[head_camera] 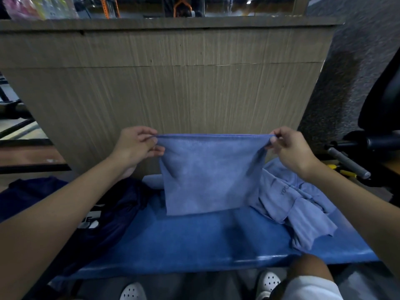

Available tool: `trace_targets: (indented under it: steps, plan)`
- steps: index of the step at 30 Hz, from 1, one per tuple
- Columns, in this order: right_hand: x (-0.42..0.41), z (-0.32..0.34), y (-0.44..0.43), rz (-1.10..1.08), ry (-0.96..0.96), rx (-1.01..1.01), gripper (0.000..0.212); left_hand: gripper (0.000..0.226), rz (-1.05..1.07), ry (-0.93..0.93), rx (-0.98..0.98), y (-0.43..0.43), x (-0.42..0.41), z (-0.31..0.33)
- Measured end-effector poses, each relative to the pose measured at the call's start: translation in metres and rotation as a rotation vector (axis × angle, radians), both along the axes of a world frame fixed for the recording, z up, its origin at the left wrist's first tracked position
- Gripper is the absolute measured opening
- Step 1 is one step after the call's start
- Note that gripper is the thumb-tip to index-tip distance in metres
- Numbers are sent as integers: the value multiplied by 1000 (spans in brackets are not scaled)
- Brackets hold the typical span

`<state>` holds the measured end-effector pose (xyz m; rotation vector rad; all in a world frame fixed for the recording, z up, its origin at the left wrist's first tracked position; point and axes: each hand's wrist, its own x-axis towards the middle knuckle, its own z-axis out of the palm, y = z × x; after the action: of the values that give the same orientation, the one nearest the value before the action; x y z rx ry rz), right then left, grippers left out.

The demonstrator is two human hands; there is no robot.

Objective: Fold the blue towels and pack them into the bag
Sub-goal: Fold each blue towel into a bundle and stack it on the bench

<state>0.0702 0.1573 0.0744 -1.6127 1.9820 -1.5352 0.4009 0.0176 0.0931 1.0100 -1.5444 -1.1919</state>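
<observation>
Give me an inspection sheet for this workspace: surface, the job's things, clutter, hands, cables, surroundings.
Surface: blue bench, bare in the middle, things at both ends.
Job's things: one blue towel held up by its top corners, hanging flat; more blue towels lie crumpled at the right end; dark bag at the left end.
Clutter: yellow-handled tool and grey bar at far right.
Hands: left hand and right hand each pinch a top corner of the towel.
Cables: nothing seen.
Surroundings: wooden panel straight ahead; black chair at right; white shoes below.
</observation>
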Motion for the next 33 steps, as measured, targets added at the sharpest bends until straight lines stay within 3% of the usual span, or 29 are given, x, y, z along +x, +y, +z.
trace_targets:
  steps: [7, 9, 12, 15, 16, 22, 28, 33]
  plan:
    - [6, -24, 12, 59, -25, 5, 21, 9, -39, 18, -17, 21, 24, -16]
    - [10, -56, 28, 75, -23, 53, 14, 8, -73, -12, 34, 36, 35, -40]
    - [22, -113, 57, 105, 27, 166, 23, 8, -126, -113, 159, 60, 55, -93]
    - [39, -159, 84, 142, 80, 308, 8, 10, -146, -220, 292, 75, 75, -143]
    - [43, -170, 91, 155, 106, 351, 16, 10, -155, -265, 308, 77, 80, -154]
    - [40, -189, 96, 155, 121, 448, 36, 11, -135, -443, 187, 72, 85, -175]
    - [37, -188, 63, 128, 62, 394, 20, 16, -104, -475, 37, 43, 71, -185]
    - [35, -195, 20, 45, -42, 377, 17, 17, -8, -476, 48, 15, 56, -207]
